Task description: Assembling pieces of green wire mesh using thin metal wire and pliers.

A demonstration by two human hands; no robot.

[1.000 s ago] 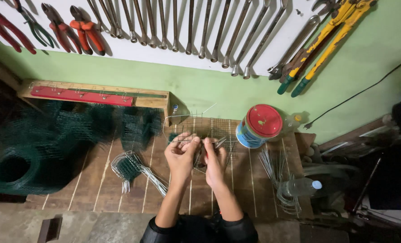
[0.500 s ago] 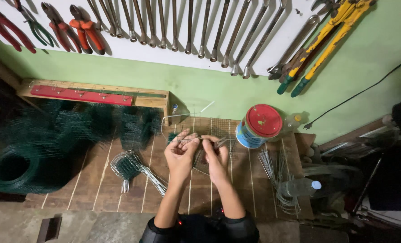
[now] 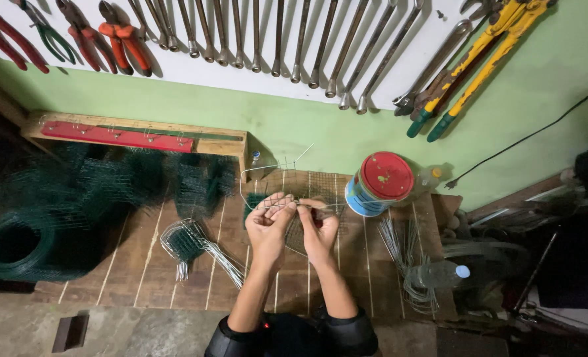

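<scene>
Both of my hands are raised over the middle of a slatted wooden bench (image 3: 142, 264). My left hand (image 3: 268, 223) and my right hand (image 3: 320, 225) pinch the same bent wire frame (image 3: 265, 173), a thin grey wire loop with a patch of mesh in it. The fingertips of the two hands meet on the wire near its lower edge. One loose wire end sticks up toward the green wall.
A roll of dark green wire mesh (image 3: 16, 241) and cut mesh pieces lie at the left. A small bundle of bent wires (image 3: 191, 244) lies beside my left arm. A blue can with a red lid (image 3: 381, 184), loose straight wires (image 3: 406, 254) and a plastic bottle (image 3: 439, 272) stand right. Pliers, wrenches and cutters hang above.
My hands have shifted slightly on the wire frame and the frame has tipped up a little toward the wall. Everything else on the bench lies as before.
</scene>
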